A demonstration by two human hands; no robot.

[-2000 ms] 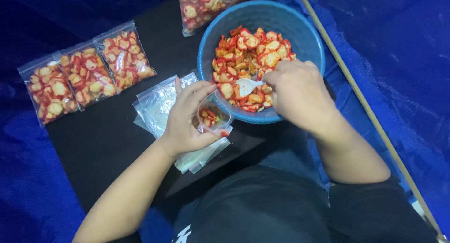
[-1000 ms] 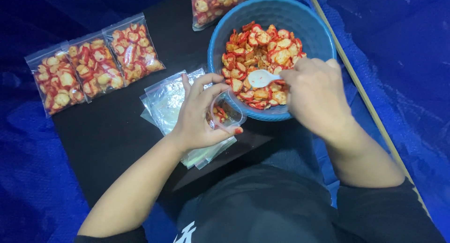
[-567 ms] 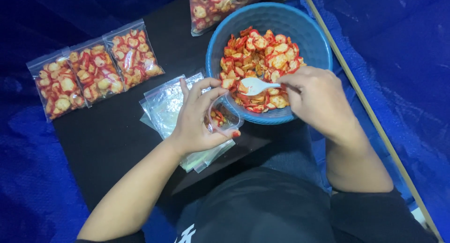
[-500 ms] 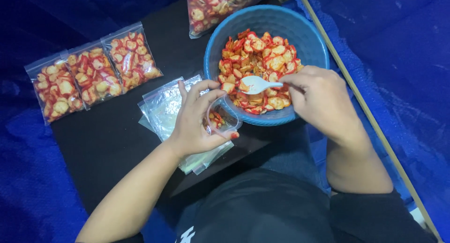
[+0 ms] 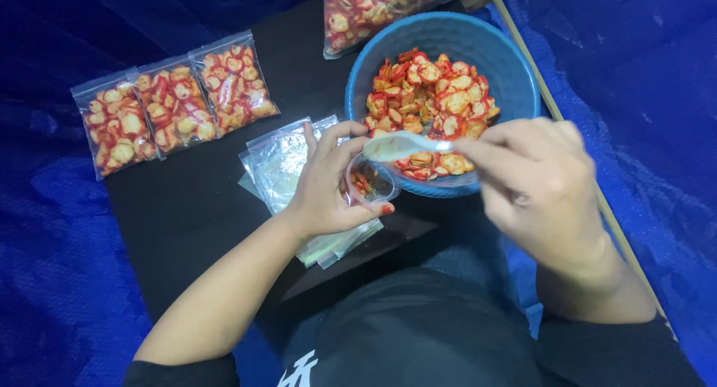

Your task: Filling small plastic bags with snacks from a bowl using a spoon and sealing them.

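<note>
Our left hand (image 5: 328, 181) holds a small clear bag (image 5: 370, 181) open at its mouth, fingers curled around the rim and the thumb pressing the near edge, so the opening faces up and a little toward the blue bowl (image 5: 515, 73). A few red-and-yellow chips already lie in its bottom. Our right hand (image 5: 538, 185) pinches the handle of a white spoon (image 5: 403, 144) between thumb and the first fingers, the rest of the fingers folded close together. The spoon's long axis runs nearly level from right to left, handle at the right hand and bowl end pointing left, and that end hangs just above and slightly beyond the bag's mouth, over the near rim of the blue bowl. So the bag lies to the left of and a little below the spoon tip, and the left hand is the one touching it, while the right hand is well to its right (whether the spoon carries chips we cannot tell, since we see only its pale underside). The heap of chips (image 5: 426, 96) fills the blue bowl just behind the spoon. Under the left hand lies a stack of empty clear bags (image 5: 280, 159) on the black table (image 5: 187, 223); three filled bags (image 5: 175, 103) lie in a row well to the left, and a large bag of chips (image 5: 373, 6) lies beyond the bowl.
</note>
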